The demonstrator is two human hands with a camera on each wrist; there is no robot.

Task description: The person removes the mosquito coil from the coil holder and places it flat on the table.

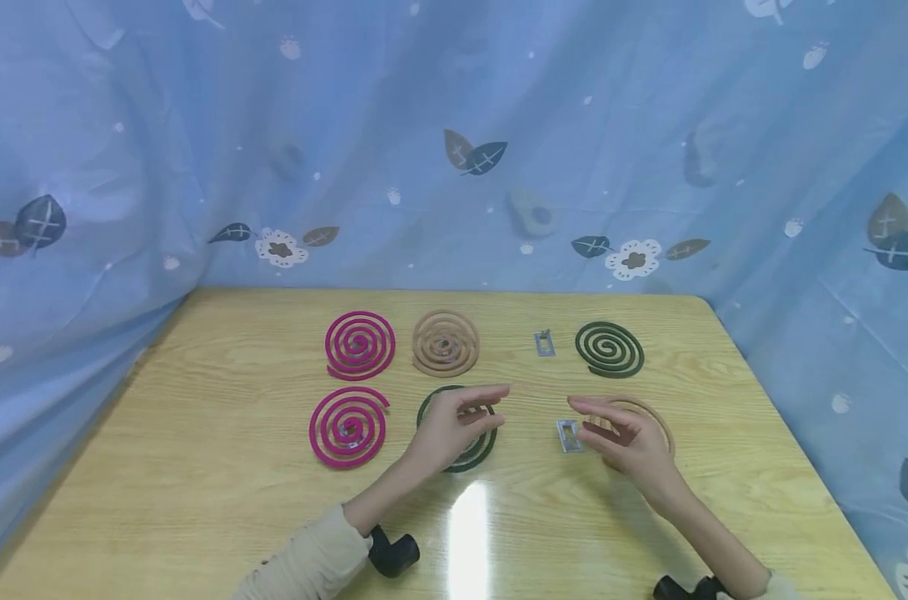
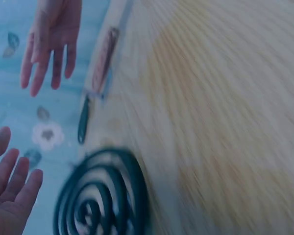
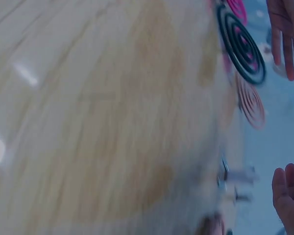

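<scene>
Hands empty: left hand (image 1: 452,427) hovers over the lower green coil (image 1: 484,457), right hand (image 1: 632,443) over the lower tan coil (image 1: 662,421); fingers extended, thumbs apart, gripping nothing. From left hand: upper tan coil (image 1: 445,342) at 12 o'clock, lower magenta coil (image 1: 353,430) at 9, upper magenta coil (image 1: 359,343) at 10. From right hand: bare stand (image 1: 572,446) just beside the fingertips at 9 o'clock, 2nd stand (image 1: 546,353) between 10 and 11, upper green coil (image 1: 608,350) near 12. My read: coils are light, stiff, brittle; thin strands could snap if bent or pulled at the loose tail. Best hold is 2 opposite points on the outer ring, light pressure, kept level. Stands look thin, smooth metal, probably slippery; pinch by the long edges, avoid flexing the tab.
</scene>
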